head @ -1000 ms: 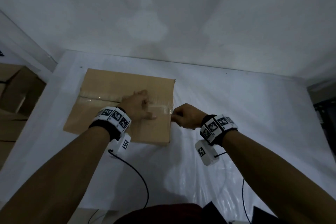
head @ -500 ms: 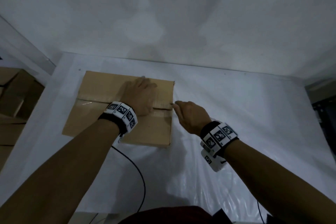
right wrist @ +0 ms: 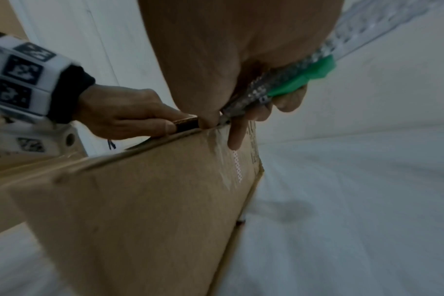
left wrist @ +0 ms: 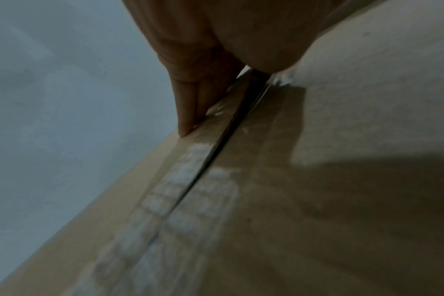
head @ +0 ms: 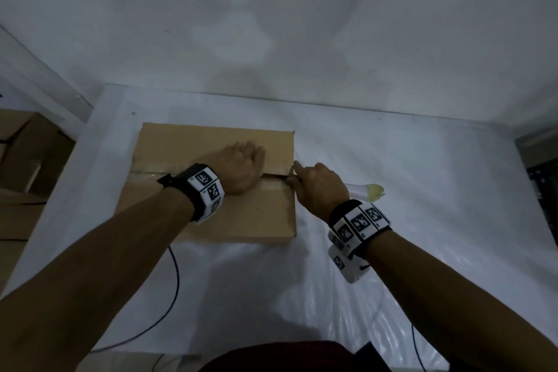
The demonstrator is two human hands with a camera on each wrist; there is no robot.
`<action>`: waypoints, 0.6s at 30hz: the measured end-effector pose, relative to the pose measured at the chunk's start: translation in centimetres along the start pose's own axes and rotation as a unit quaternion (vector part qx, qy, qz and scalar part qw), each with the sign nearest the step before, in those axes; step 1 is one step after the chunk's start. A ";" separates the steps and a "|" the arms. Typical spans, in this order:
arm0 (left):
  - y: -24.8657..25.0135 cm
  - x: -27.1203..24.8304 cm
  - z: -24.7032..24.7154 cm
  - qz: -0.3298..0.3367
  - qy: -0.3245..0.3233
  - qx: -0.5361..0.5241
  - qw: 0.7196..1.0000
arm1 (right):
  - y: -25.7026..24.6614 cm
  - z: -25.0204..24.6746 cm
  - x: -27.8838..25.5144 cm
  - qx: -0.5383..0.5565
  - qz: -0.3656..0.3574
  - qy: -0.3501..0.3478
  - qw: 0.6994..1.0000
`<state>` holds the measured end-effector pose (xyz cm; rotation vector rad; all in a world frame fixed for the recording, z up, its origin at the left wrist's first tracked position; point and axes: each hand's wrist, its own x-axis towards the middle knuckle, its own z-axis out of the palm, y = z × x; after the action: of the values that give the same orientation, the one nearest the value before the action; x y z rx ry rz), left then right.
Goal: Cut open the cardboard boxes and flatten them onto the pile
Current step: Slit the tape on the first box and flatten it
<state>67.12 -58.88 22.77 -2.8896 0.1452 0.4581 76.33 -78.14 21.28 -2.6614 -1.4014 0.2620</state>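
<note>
Cardboard stack (head: 27,178) left of table (head: 422,190), apart from box (head: 211,217).

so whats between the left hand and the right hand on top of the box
In the head view, a short stretch of the brown cardboard box top: its taped centre seam, slit open there, between left hand and right hand.

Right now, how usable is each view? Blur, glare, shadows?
Head view: dim, wide-angle bending at the edges, but the cardboard box and both hands are sharp enough. Left wrist view: motion-smeared, with glare patches on the tape and a dark shadow across the lower right. Right wrist view: the cutter is fairly clear, while the box's lower part is blurred.
</note>
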 end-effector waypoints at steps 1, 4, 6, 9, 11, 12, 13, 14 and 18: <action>0.2 -0.1 0.2 -0.004 0.003 -0.015 1.000 | -0.1 -0.1 0.4 -0.008 0.004 -0.009 1.000; 0.7 -0.2 0.8 -0.026 0.006 -0.084 0.996 | 0.5 0.0 0.7 0.000 -0.010 -0.003 1.000; 0.9 -0.5 0.8 -0.024 0.008 -0.095 0.995 | 2.0 0.0 0.3 0.029 -0.006 0.018 0.999; 1.1 -0.6 0.8 0.005 0.044 -0.064 0.997 | 5.1 -1.6 -0.1 0.074 0.067 0.027 0.995; 1.1 -0.6 0.7 0.015 0.068 -0.036 0.997 | 6.0 -3.0 -0.3 0.100 0.093 0.033 0.990; 1.0 -0.6 0.3 0.023 0.091 -0.033 0.995 | 5.7 -3.5 -0.4 0.108 0.084 0.032 0.990; 0.8 -0.7 -0.1 0.033 0.112 -0.046 0.992 | 5.0 -4.0 -0.5 0.116 0.070 0.021 0.991; 0.3 -0.6 -0.6 0.033 0.119 -0.065 0.990 | 4.0 -4.1 -0.8 0.120 0.055 0.000 0.991; -3.4 -0.6 -0.7 -0.090 -0.011 -0.097 0.991 | 0.9 -2.6 -1.8 0.125 0.062 -0.141 0.980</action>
<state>67.22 -55.68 24.28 -3.0471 -0.1736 0.4961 76.65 -80.21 23.82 -2.5769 -1.1762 0.8010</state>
